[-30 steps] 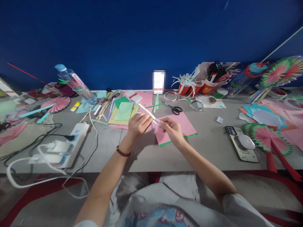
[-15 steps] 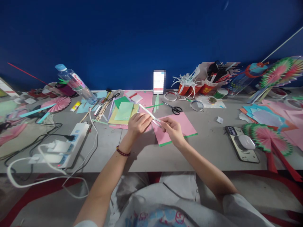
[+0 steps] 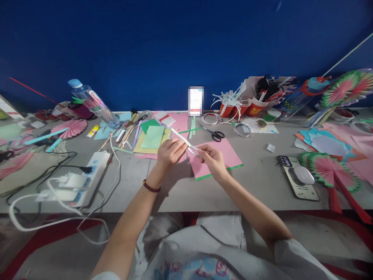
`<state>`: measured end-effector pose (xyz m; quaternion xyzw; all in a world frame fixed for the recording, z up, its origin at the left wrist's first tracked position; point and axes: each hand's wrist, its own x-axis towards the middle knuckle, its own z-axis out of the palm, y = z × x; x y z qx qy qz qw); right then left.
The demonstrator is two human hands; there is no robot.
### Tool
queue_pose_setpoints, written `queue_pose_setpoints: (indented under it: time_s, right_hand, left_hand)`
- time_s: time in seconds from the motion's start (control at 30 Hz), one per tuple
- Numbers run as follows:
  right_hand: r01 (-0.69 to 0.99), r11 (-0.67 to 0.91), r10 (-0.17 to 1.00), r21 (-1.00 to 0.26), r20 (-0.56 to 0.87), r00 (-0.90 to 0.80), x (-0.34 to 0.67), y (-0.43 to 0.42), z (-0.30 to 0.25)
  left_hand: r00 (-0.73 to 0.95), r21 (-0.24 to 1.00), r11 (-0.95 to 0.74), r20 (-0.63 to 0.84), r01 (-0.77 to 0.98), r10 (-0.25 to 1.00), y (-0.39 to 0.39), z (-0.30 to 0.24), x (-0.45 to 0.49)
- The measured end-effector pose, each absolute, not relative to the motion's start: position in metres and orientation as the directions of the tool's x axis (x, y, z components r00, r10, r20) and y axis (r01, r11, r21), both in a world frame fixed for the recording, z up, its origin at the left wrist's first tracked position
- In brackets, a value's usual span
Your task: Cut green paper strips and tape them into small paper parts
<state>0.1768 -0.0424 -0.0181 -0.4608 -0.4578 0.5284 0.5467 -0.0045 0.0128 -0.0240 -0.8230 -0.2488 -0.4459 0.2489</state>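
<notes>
My left hand point(image 3: 173, 151), a dark bead bracelet on its wrist, is closed on a narrow white strip point(image 3: 179, 135) that sticks out past its fingers to the upper left. Thumb and finger of my right hand point(image 3: 212, 157) pinch the other end of the strip. A second thin pale band loops below it between the hands; whether it is the same piece I cannot tell. Beneath the hands lies a pink paper sheet point(image 3: 225, 152) with a green strip along its near edge. Black-handled scissors point(image 3: 217, 135) lie just beyond this sheet.
Paper sheets point(image 3: 154, 137) are stacked behind my left hand. A power strip point(image 3: 94, 177) with cables lies left, near a tilted bottle point(image 3: 99, 107). Red paper cups point(image 3: 258, 107) and tape rolls point(image 3: 242, 130) stand at the back; a phone point(image 3: 298, 188) lies right, beside a pink paper fan point(image 3: 335, 171).
</notes>
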Motion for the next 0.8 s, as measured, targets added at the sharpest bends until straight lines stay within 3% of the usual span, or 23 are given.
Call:
queue_pose_setpoints:
  time_s: [0.2,0.43,0.8]
  right_hand:
    - [-0.167,0.028,1.0,-0.986,0.026,0.016,0.177,-0.041,-0.022]
    - [-0.166,0.029,0.999,-0.986,0.026,0.021,0.177,-0.042,-0.018]
    - [-0.116,0.03,0.997,-0.993,0.022,0.067,0.18,-0.039,-0.018]
  left_hand:
    - [0.484,-0.138,-0.759,0.837,0.637,0.255,0.015,-0.028,-0.007]
    - [0.471,-0.148,-0.755,0.851,0.639,0.231,0.017,-0.031,-0.009]
    - [0.318,0.242,-0.822,0.837,0.515,0.446,0.008,-0.02,0.003]
